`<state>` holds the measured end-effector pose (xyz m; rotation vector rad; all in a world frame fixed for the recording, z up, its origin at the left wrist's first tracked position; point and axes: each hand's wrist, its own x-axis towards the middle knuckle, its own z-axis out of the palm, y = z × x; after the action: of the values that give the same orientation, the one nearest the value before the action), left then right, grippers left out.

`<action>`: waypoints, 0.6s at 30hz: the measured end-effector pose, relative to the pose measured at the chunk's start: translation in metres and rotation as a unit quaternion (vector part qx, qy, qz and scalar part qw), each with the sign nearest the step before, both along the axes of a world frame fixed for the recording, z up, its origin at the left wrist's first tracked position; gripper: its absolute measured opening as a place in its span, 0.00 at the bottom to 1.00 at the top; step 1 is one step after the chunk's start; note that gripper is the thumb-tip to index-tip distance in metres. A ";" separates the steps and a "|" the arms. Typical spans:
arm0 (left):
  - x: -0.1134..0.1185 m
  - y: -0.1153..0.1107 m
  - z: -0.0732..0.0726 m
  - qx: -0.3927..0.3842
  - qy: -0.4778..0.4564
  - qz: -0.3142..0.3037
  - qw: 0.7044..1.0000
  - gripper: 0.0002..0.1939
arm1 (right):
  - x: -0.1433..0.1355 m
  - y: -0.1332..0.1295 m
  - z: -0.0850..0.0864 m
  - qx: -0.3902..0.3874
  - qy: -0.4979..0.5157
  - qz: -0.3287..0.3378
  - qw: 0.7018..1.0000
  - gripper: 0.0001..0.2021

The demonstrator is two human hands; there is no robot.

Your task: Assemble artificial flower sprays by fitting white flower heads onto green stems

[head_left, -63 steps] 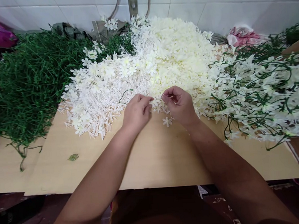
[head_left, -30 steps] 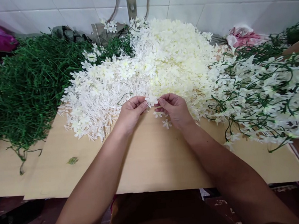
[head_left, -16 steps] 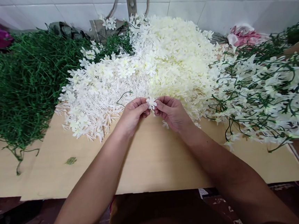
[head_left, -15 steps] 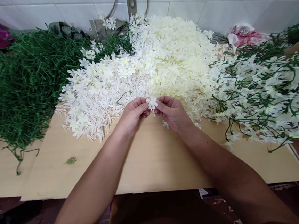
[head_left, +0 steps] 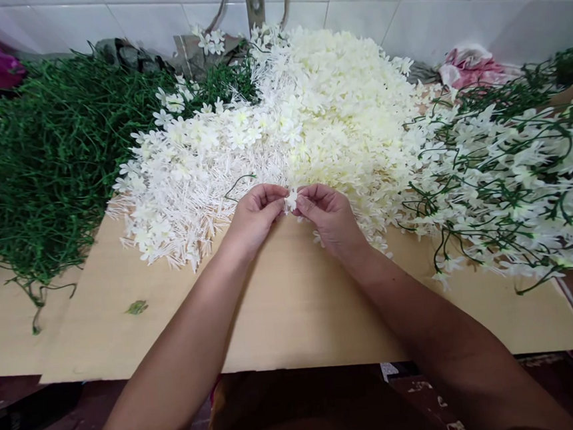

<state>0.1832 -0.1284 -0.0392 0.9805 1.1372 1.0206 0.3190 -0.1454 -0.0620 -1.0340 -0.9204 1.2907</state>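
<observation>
A small white flower (head_left: 292, 200) is pinched between my two hands, just above the front edge of the heaps. My left hand (head_left: 261, 212) grips a thin white piece at the flower's left side with thumb and forefinger. On the other side, my right hand (head_left: 327, 213) holds the flower by its petals between closed fingertips. Behind my left hand lies a pile of white stems and flowers (head_left: 197, 176). The pale yellow petal heap (head_left: 347, 109) rises behind my right hand.
Green stems (head_left: 56, 161) are heaped at the left, and finished-looking white flowers on green stems (head_left: 509, 182) at the right. Cardboard (head_left: 304, 307) covers the table. One green stem (head_left: 238, 184) lies on the white pile. A tiled wall (head_left: 430, 22) stands behind.
The flower has turned between my fingers and now shows more side-on, with a thin white piece at its left. Both hands have stayed nearly in place.
</observation>
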 end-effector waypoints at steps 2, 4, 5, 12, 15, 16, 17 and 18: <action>-0.002 0.002 -0.001 0.054 0.040 0.035 0.997 0.11 | 0.001 0.002 -0.001 -0.011 0.025 -0.012 1.000 0.20; -0.004 0.003 -0.002 0.102 0.067 0.045 0.991 0.10 | 0.003 0.003 -0.002 -0.017 0.040 -0.018 0.999 0.21; -0.005 0.002 -0.002 0.118 0.075 0.036 0.990 0.09 | 0.003 0.003 -0.002 -0.017 0.040 -0.017 0.999 0.21; -0.001 -0.002 -0.004 0.124 0.065 -0.018 0.990 0.03 | 0.002 -0.002 0.000 0.044 -0.032 -0.001 0.999 0.18; -0.001 -0.002 -0.005 0.117 0.049 -0.038 0.991 0.06 | 0.002 -0.003 0.001 0.085 -0.079 -0.007 0.993 0.16; -0.002 -0.001 -0.004 0.117 0.042 -0.046 0.991 0.06 | 0.002 -0.004 0.001 0.098 -0.086 -0.004 0.991 0.16; -0.003 -0.001 -0.003 0.117 0.034 -0.052 0.991 0.07 | 0.002 -0.004 0.001 0.107 -0.090 0.001 0.990 0.16; -0.004 -0.001 -0.002 0.116 0.027 -0.055 0.991 0.07 | 0.002 -0.004 0.001 0.112 -0.091 0.007 0.989 0.16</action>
<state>0.1795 -0.1292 -0.0413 1.2490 1.0114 1.0594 0.3209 -0.1499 -0.0606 -0.9804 -1.1857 1.0873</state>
